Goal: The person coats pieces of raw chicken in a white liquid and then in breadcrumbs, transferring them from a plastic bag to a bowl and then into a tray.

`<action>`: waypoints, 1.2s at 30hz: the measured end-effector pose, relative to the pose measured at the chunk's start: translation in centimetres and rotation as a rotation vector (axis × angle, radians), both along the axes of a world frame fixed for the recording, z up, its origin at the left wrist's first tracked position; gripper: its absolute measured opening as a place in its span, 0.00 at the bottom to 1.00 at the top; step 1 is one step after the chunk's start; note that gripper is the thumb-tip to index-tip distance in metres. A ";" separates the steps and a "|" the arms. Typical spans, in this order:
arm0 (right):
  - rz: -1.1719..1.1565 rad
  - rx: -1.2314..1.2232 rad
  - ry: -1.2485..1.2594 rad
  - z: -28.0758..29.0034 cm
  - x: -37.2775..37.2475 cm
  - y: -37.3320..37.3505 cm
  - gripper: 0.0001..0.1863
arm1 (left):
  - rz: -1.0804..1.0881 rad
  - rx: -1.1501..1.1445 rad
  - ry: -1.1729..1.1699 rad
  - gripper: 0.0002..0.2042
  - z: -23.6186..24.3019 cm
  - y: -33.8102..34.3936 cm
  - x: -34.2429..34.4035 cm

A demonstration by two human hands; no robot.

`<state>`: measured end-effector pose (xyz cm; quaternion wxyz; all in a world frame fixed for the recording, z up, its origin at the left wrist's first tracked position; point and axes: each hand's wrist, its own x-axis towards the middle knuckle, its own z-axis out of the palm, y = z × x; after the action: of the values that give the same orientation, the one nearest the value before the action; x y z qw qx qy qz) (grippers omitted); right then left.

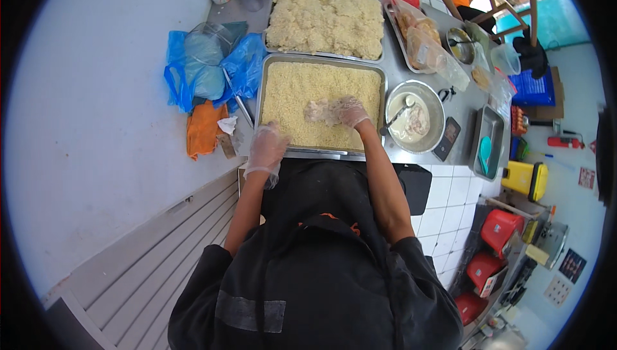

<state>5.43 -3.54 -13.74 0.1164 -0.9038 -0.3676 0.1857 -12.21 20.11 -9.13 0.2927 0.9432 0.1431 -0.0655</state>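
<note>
A metal tray [259, 96] full of pale breadcrumbs [302, 83] lies right in front of me. Over its middle, my right hand [351, 113], in a clear plastic glove, is closed on one end of a pale, crumb-dusted piece of raw meat [316, 111]. The meat rests on the crumbs. At the tray's front left corner is my gloved left hand [267, 149], its fingers stretched over the rim and touching the crumbs, holding nothing that I can see. To the right stands a steel bowl [439, 109] of whitish batter with a spoon [400, 114] in it.
Behind lies a second tray [268, 46] heaped with breaded pieces [324, 22]. Blue plastic bags [244, 67] and an orange cloth [203, 130] are at the left by the wall. On the right are a tray with bagged food [418, 38], a phone [447, 138] and a grey bin [490, 122].
</note>
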 end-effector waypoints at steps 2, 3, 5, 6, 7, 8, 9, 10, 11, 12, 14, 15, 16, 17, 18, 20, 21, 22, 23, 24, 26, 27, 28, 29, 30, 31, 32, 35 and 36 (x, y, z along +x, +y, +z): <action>-0.197 0.107 0.045 -0.6 -0.2 -1.2 0.15 | 0.023 0.002 0.124 0.34 0.4 -0.3 1.8; -0.282 0.161 0.059 -1.2 0.2 -1.6 0.15 | 0.048 0.000 0.124 0.38 0.4 -0.5 2.5; -0.179 0.136 -0.057 -3.3 0.3 -2.6 0.15 | 0.070 -0.005 0.145 0.44 0.4 -1.3 3.4; -0.122 0.131 -0.109 -4.2 0.1 -2.2 0.15 | 0.076 0.035 0.137 0.44 -0.2 -1.3 3.4; -0.099 0.058 -0.055 -3.0 -0.2 -0.7 0.15 | 0.089 0.078 0.129 0.44 -1.0 -1.3 3.3; -0.074 -0.014 -0.002 -1.8 -0.4 0.9 0.15 | 0.103 0.121 0.122 0.44 -1.9 -1.1 3.1; -0.051 -0.093 0.041 -0.6 -0.1 2.1 0.15 | 0.081 0.111 0.167 0.45 -2.2 -0.9 3.4; -0.065 0.054 -0.033 -0.7 -0.3 2.4 0.15 | 0.055 0.096 0.213 0.47 -2.4 -1.1 3.8; -0.077 0.200 -0.108 -0.7 -0.6 2.7 0.15 | 0.030 0.082 0.259 0.48 -2.6 -1.3 4.2; -0.094 0.345 -0.175 -1.3 -1.2 3.0 0.15 | 0.045 0.064 0.268 0.48 -2.7 -1.5 4.4; -0.057 0.217 -0.122 -2.8 -0.6 4.1 0.15 | 0.060 0.033 0.275 0.46 -2.4 -2.0 5.4; -0.025 0.156 -0.096 -2.9 0.1 4.6 0.15 | 0.058 0.024 0.253 0.45 -2.6 -2.0 5.6; -0.235 0.379 0.108 -2.7 0.2 3.9 0.13 | 0.055 0.015 0.231 0.44 -2.9 -2.1 5.7; -0.448 0.601 0.313 -2.4 0.1 2.3 0.12 | 0.050 0.005 0.209 0.42 -3.2 -2.2 5.9; -0.646 0.816 0.531 -1.6 -0.2 1.1 0.11 | 0.064 0.004 0.144 0.41 -4.5 -2.1 5.9; -0.744 0.983 0.498 4.0 -1.6 -1.0 0.16 | 0.095 0.014 0.023 0.37 -7.8 -1.7 5.7; -0.731 0.943 0.310 4.9 -2.1 -3.4 0.15 | 0.065 -0.115 0.025 0.36 -7.6 -2.0 6.5; -0.780 0.912 0.227 5.0 -2.6 -6.0 0.15 | 0.041 -0.242 0.036 0.34 -6.9 -2.1 7.1; -0.837 0.878 0.146 5.0 -3.2 -8.8 0.15 | 0.014 -0.371 0.052 0.32 -6.2 -2.5 7.7; -0.968 0.860 0.154 4.8 -3.9 -11.8 0.17 | -0.039 -0.415 0.100 0.31 -4.5 -3.0 8.6; -0.667 0.497 -0.448 7.2 -5.1 -16.0 0.17 | -0.135 -0.486 0.175 0.28 -0.7 -3.6 11.4; -0.825 0.742 -0.294 7.4 -4.8 -16.9 0.15 | -0.136 -0.283 -0.029 0.27 -0.8 -3.6 12.3; -0.977 0.983 -0.120 7.3 -4.8 -17.4 0.13 | -0.134 -0.077 -0.223 0.26 -1.5 -3.5 12.7; -1.047 1.083 -0.014 7.2 -4.9 -18.0 0.13 | -0.134 0.129 -0.417 0.25 -2.2 -3.5 13.1; -1.121 1.185 0.086 7.3 -5.0 -18.5 0.13 | -0.150 0.114 -0.416 0.25 -4.0 -3.3 13.4; -1.108 1.157 0.111 7.5 -4.5 -18.5 0.14 | -0.157 0.109 -0.421 0.25 -6.3 -2.7 13.6; -1.104 1.124 0.130 7.4 -4.4 -18.7 0.15 | -0.171 0.096 -0.423 0.26 -7.5 -2.4 13.8; -1.258 1.296 0.264 6.8 -4.7 -19.1 0.15 | -0.002 -0.769 -0.225 0.25 -6.8 -5.3 13.7; -1.257 1.292 0.264 6.4 -4.8 -19.1 0.16 | 0.025 -0.890 -0.174 0.26 -6.4 -5.1 14.3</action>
<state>0.66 -22.66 -7.33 0.7211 -0.6679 0.1764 -0.0522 2.05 14.99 -15.57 0.6813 0.7258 0.0871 -0.0377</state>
